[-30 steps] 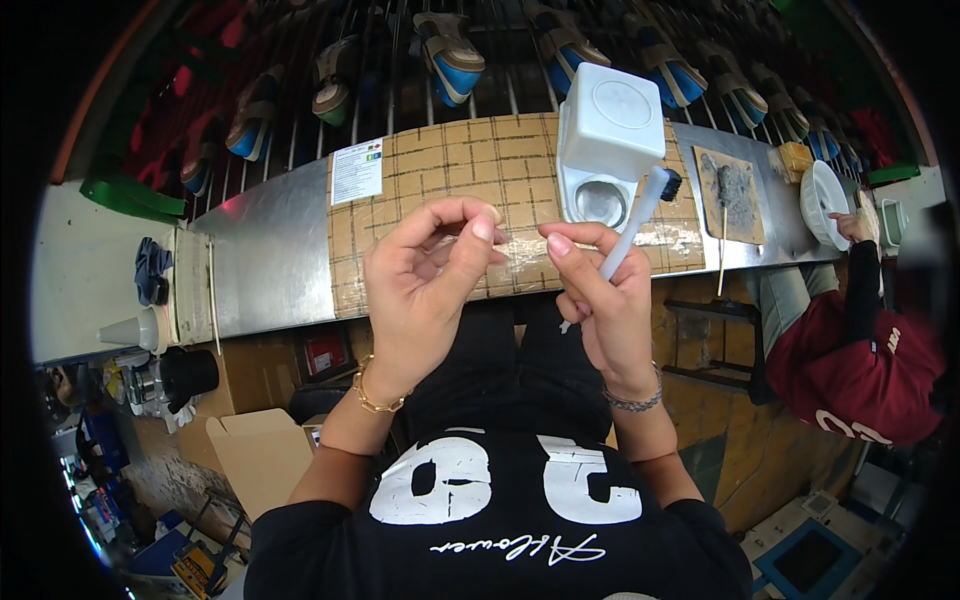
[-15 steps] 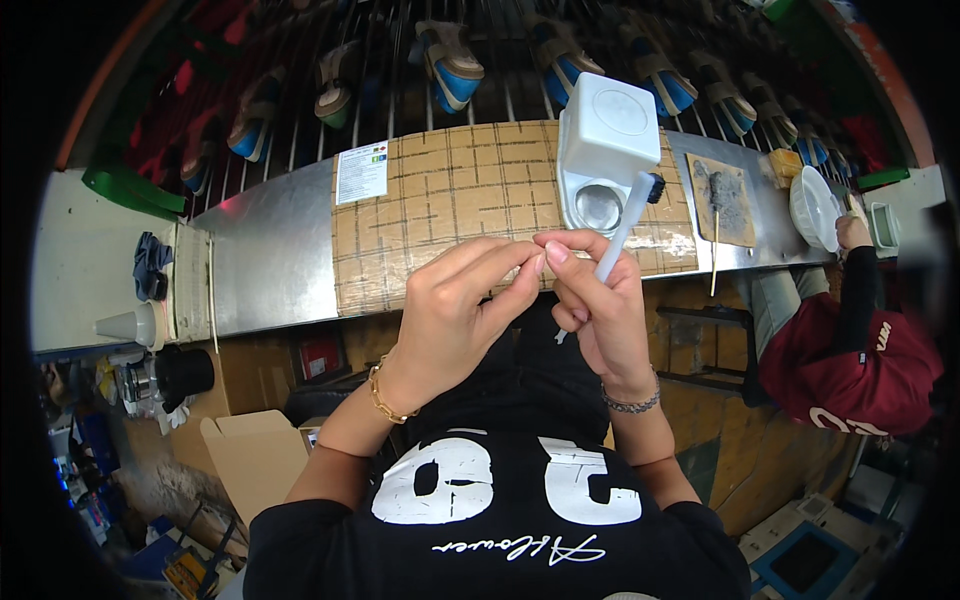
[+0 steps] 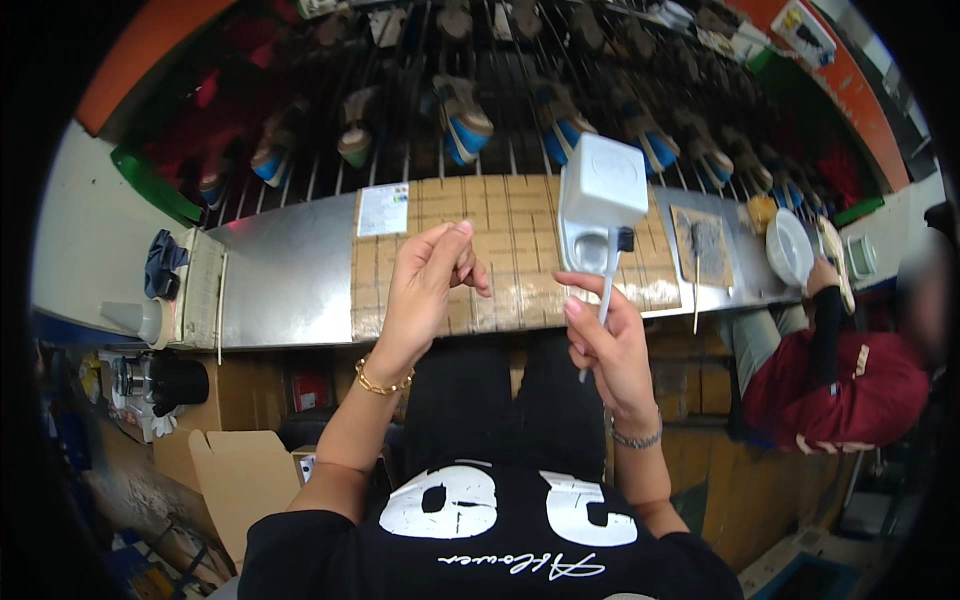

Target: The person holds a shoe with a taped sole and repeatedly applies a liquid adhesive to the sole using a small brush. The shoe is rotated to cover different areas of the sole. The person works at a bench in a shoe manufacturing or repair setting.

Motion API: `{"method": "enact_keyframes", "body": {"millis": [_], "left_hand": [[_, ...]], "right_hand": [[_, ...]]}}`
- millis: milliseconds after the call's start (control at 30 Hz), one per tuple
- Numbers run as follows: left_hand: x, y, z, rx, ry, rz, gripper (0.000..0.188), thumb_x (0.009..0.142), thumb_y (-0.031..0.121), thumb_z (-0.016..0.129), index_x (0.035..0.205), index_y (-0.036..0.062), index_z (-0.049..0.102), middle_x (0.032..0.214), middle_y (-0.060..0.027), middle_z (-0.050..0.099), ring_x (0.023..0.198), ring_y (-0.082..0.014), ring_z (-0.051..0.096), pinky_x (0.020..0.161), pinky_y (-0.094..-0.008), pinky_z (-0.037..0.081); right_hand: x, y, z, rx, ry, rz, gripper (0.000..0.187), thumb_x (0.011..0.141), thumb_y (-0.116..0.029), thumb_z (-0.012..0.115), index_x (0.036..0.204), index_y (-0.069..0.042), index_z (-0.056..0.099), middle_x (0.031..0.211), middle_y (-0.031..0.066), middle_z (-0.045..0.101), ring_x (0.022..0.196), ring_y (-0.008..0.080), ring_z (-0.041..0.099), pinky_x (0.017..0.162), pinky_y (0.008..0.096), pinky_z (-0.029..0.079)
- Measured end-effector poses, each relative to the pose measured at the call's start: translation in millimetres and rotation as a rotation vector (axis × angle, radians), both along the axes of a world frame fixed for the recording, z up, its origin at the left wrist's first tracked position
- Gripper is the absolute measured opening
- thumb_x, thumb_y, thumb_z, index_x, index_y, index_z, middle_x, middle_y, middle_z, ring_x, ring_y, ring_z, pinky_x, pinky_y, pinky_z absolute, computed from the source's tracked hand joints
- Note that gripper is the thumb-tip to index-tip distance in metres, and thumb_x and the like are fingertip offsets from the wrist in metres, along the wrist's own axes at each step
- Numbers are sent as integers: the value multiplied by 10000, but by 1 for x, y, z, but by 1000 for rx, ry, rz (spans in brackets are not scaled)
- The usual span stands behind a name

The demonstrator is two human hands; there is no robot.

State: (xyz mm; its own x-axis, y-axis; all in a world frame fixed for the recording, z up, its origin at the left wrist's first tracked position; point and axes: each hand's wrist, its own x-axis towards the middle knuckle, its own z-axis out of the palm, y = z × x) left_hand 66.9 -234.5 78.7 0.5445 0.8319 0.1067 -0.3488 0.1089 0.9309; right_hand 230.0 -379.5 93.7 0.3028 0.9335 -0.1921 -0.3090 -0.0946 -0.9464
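My right hand (image 3: 620,355) holds a brush (image 3: 608,285) with a slim whitish handle, tilted upright, its black bristle head at the top. The index finger of that hand points left past the handle. My left hand (image 3: 420,295) is raised over the cardboard mat (image 3: 500,225), thumb pressed to the curled fingers; whether something small is pinched there cannot be made out. A white plastic dispenser bottle (image 3: 605,185) with a round metal-looking cup at its front stands on the mat, just beyond the brush.
Shoes (image 3: 463,120) with blue parts rest on a rack of metal bars behind the metal bench (image 3: 285,270). At right lie a stained board (image 3: 705,240) with a stick and a white bowl (image 3: 790,248). A co-worker in a maroon top (image 3: 840,390) sits there, handling a shoe.
My hands, together at the fingertips before, have moved apart, left hand leftward. The brush stays in my right hand. The view has tilted up, showing more of the rack.
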Motion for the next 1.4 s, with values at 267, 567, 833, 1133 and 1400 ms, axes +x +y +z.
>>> {"method": "enact_keyframes", "body": {"millis": [267,567,833,1133,1400], "left_hand": [[76,167,-30,857,693,415,1153,758,345,829,1601,68,93,1523,-388,267,1323,-541,441,1107,-468,419],[127,297,-100,475,1166,125,748,735,373,718,1387,49,543,1374,-325,516,1048,-410,661,979,-490,515],[31,158,-5,-207,-345,-203,701,972,426,557,1488,-7,362,1514,-325,349,1400,-447,393,1105,-596,386],[38,93,-20,-365,-286,-177,738,844,319,662,1387,-106,398,1264,-324,597,1117,-412,649,989,-523,533],[45,64,-24,161,59,63,621,694,143,811,1235,-39,567,1101,-165,665,979,-266,681,890,-367,561]], "right_hand": [[49,-7,-27,20,16,-98,278,1070,-200,498,1292,-46,563,782,-29,498,610,8,371,507,173,296],[72,-12,-43,153,-357,-196,267,1036,-153,574,1214,23,668,913,5,632,822,77,566,792,231,470],[128,-35,-68,0,-704,-474,298,1016,-189,610,1227,6,687,872,10,617,822,81,518,721,242,426],[122,-2,-43,82,-1296,-379,178,899,-183,731,1045,-92,779,810,34,622,768,168,568,741,317,353],[129,11,-53,114,-1533,-243,131,851,-164,773,969,-112,790,855,24,649,836,172,596,803,336,356]]}}
